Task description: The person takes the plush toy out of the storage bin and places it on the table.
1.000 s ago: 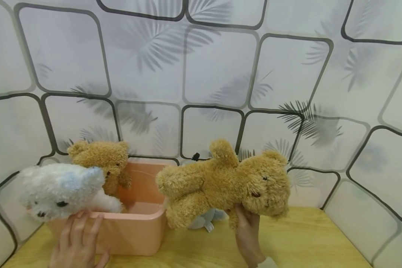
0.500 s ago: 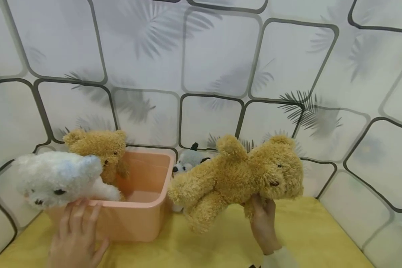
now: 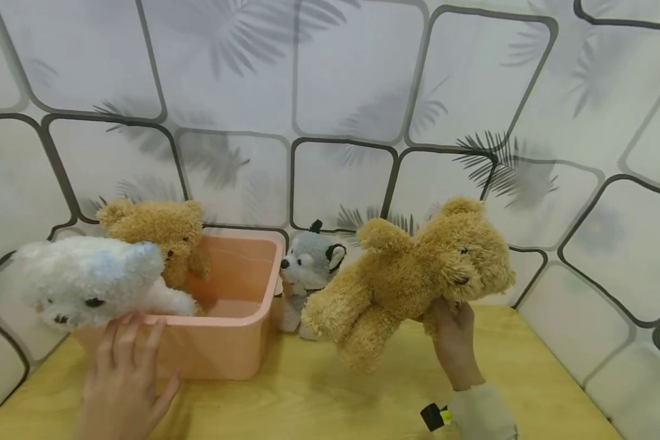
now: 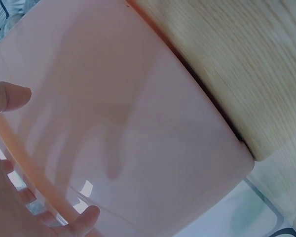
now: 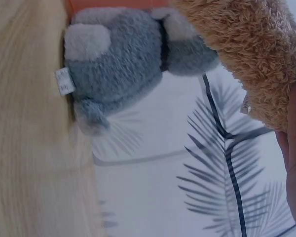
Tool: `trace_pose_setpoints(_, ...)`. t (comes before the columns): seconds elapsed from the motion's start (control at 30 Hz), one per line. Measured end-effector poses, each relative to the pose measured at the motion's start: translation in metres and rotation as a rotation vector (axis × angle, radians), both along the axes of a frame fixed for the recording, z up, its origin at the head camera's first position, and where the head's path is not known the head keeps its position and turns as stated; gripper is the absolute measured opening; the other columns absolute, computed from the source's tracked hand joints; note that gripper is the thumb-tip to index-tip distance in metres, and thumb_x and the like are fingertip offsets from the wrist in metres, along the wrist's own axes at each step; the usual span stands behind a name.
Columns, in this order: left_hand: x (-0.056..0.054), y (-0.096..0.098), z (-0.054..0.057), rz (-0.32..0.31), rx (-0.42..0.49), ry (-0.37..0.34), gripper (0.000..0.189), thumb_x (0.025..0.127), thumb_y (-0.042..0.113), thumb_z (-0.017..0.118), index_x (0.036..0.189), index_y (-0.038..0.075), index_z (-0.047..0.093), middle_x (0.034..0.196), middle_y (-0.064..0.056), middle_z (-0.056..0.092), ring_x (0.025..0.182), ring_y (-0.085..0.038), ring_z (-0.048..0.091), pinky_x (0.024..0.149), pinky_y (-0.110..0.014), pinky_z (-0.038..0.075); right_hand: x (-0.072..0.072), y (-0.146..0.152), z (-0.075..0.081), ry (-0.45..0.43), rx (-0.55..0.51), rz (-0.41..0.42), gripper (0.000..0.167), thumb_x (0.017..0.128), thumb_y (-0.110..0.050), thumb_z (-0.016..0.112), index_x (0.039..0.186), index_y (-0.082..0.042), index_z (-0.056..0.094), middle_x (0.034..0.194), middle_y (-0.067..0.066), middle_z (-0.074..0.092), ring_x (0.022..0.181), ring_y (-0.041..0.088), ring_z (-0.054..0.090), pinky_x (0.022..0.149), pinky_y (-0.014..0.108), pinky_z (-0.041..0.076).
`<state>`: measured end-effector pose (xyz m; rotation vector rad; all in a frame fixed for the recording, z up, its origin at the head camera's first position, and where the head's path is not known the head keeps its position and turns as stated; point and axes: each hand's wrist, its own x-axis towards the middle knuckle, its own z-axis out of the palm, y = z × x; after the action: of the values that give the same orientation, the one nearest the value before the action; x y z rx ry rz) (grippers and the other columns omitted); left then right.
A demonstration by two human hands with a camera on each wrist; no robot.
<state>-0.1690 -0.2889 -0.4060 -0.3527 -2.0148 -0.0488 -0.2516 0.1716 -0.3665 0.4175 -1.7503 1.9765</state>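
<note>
Your right hand [image 3: 454, 337] gripping a brown bear [image 3: 398, 281], bear tilted above the table [image 3: 308, 394], your left hand [image 3: 122, 379] spread, touching the box rim [image 3: 220, 320].

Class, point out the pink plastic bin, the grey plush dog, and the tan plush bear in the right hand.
Pink plastic bin [image 3: 214, 348]: head view, on its front wall.
Grey plush dog [image 5: 123, 52]: right wrist view, on its body.
Held tan plush bear [image 3: 401, 281]: head view, on its belly.
</note>
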Motion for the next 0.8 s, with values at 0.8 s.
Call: trace_pose_setpoints(0.8, -0.003, 0.003, 0.002, -0.009, 0.002, 0.057, 0.07, 0.102, 0.058, 0.024, 0.136, 0.0, 0.045, 0.133, -0.035, 0.043, 0.117, -0.062, 0.042, 0.048, -0.07, 0.047, -0.029, 0.053, 0.017, -0.012, 0.045, 0.01, 0.032, 0.104, -0.005, 0.053, 0.134, -0.016, 0.053, 0.118, -0.002, 0.061, 0.094, 0.01, 0.065, 0.077, 0.027, 0.06)
